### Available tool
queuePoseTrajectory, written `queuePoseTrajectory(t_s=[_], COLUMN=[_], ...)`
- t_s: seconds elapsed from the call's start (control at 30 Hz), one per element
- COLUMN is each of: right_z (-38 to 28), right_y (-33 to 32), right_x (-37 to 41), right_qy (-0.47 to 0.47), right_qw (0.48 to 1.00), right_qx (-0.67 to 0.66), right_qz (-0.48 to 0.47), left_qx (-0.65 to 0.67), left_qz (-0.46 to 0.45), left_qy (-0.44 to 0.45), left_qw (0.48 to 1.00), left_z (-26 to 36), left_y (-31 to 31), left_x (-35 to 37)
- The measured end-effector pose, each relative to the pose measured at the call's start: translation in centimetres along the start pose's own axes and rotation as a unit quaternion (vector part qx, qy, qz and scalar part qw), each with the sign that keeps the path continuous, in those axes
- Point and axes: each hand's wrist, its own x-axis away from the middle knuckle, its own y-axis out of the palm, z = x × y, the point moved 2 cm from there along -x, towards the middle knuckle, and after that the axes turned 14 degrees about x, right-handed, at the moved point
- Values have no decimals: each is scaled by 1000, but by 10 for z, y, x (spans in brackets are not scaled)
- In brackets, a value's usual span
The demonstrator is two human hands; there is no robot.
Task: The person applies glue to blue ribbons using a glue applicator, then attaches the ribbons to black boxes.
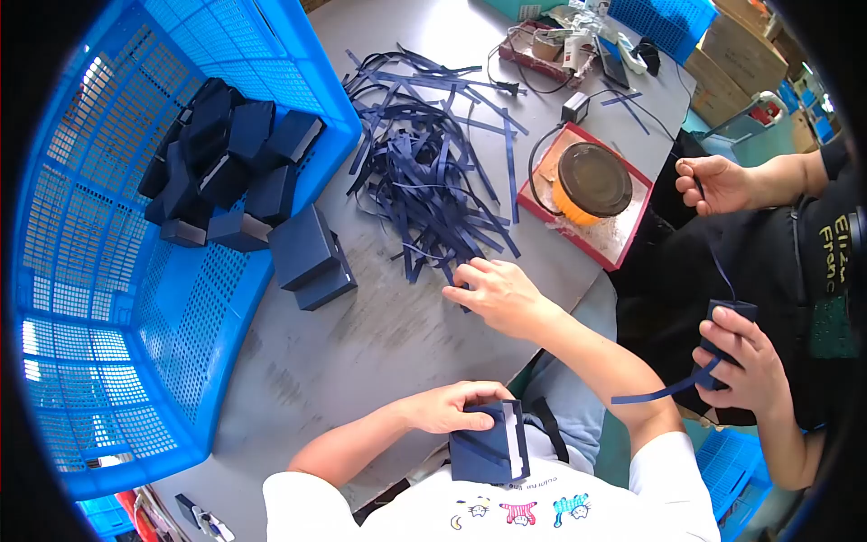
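My left hand [456,408] is closed around a navy box [483,452], holding it against my lap at the bottom centre. The box has a white strip along its right side. My right hand [497,294] reaches over the table to the near edge of a tangled pile of navy ribbon strips [420,181]. Its fingers are curled together on a ribbon strip, partly hidden beneath them. Left of that hand, two navy boxes [307,253] lie together on the table, one leaning on the other.
A large blue plastic basket [203,361] at left contains several navy boxes [248,131]. Beyond the ribbons, a round orange container [591,185] sits in a red tray [623,239]. At right, another person's hand [745,366] holds a small navy box with a ribbon; their other hand [718,183] is raised.
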Motion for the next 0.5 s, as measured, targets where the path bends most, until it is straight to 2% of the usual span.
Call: queuePoseTrajectory(t_s=[0.07,0.2,0.27,0.3,0.37,0.43,0.5], right_z=[-4,-3,-2,-3,-3,-6,-9], right_y=[-3,2,1,-3,-24,-40,-58], right_x=[-8,-10,-7,-6,-3,4,12], right_qy=[-31,-51,-2,-5,129,158,249], right_qw=[997,996,998,998,966,953,854], right_qx=[37,39,-65,-65,-172,-211,-411], right_qz=[-56,-65,25,23,147,146,198], left_qx=[-4,-6,-8,-3,0,-14,-56], left_qz=[1,10,9,13,32,48,65], left_qy=[4,36,51,64,76,101,163], left_qw=[1000,999,999,998,997,994,983], left_z=[-1,5,10,14,22,29,34], left_y=[-6,-9,-8,-7,-3,-2,-6], left_x=[2,10,13,15,22,29,35])
